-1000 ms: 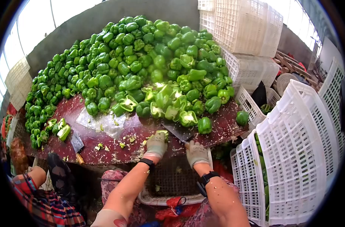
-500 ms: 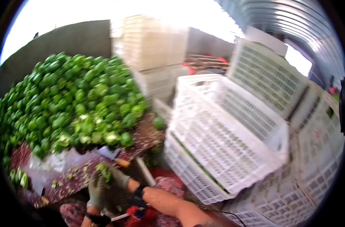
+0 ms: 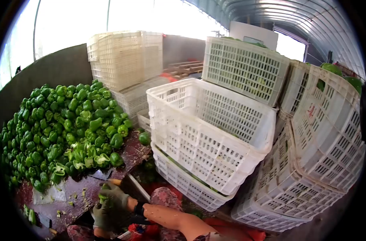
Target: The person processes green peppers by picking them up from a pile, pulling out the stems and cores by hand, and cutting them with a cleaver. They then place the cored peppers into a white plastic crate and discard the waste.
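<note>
A green bell pepper [image 3: 103,197] shows in part between my two gloved hands at the table's near edge. My left hand [image 3: 101,216] is closed around its lower side. From the right, my right hand [image 3: 118,196] presses on it with bent fingers, which hide most of the pepper. Just beyond the hands lies a knife [image 3: 101,175] with an orange handle, flat on the dark red tabletop [image 3: 80,196]. A big heap of green bell peppers [image 3: 58,128] covers the far part of the table, with several cut-open ones [image 3: 86,158] at its front.
A white plastic crate [image 3: 207,132] stands tilted on another crate to the right. More stacked crates [image 3: 323,128] fill the far right, and cream crates [image 3: 120,60] rise behind. Another blade [image 3: 44,220] and pepper pieces [image 3: 30,215] lie at the table's left end.
My view has swung to the right, so the heap and crates sit further left. My hands have come closer together and lower, covering more of the pepper.
</note>
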`<action>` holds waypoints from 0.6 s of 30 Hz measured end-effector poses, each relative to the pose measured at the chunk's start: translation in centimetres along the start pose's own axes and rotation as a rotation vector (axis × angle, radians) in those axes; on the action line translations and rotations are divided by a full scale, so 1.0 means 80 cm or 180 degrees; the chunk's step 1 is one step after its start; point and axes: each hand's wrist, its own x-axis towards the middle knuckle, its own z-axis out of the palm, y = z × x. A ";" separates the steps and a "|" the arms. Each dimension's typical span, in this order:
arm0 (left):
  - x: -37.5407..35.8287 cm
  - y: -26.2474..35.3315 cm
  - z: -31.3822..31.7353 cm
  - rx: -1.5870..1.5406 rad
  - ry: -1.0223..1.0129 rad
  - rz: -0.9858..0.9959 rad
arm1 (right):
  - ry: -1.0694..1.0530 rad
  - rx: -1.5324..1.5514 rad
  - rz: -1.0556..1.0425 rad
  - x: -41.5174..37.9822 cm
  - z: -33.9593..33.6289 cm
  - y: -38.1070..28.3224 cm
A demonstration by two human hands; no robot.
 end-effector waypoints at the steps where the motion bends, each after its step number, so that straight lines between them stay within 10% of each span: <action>1: 0.012 -0.026 -0.023 0.0488 0.0031 0.0201 | 0.0213 0.0366 0.0204 0.002 0.004 0.001; 3: 0.032 -0.082 -0.069 0.0957 0.0318 0.0353 | 0.0162 -0.1367 -0.1072 -0.003 0.007 -0.002; 5: 0.039 -0.114 -0.102 0.3032 0.0440 0.1230 | 0.0138 -0.1232 -0.1008 -0.013 0.014 0.000; 6: 0.001 -0.041 -0.047 0.4421 0.0610 0.1037 | -0.0007 -0.1473 -0.1368 -0.028 0.025 -0.029; 12: -0.026 -0.015 -0.045 0.5050 -0.0226 -0.0651 | 0.1153 -0.3834 -0.4107 -0.076 0.039 -0.215; 15: -0.026 -0.018 -0.056 0.4936 -0.0597 -0.0795 | 0.3900 -0.4863 -0.4918 -0.108 -0.005 -0.313; 17: -0.016 -0.014 -0.050 0.4839 -0.0690 -0.0761 | 0.5268 -0.6005 -0.4138 -0.124 0.017 -0.369; 18: -0.011 -0.016 -0.047 0.4772 -0.0738 -0.0732 | 0.5140 -0.6101 -0.4255 -0.121 0.016 -0.373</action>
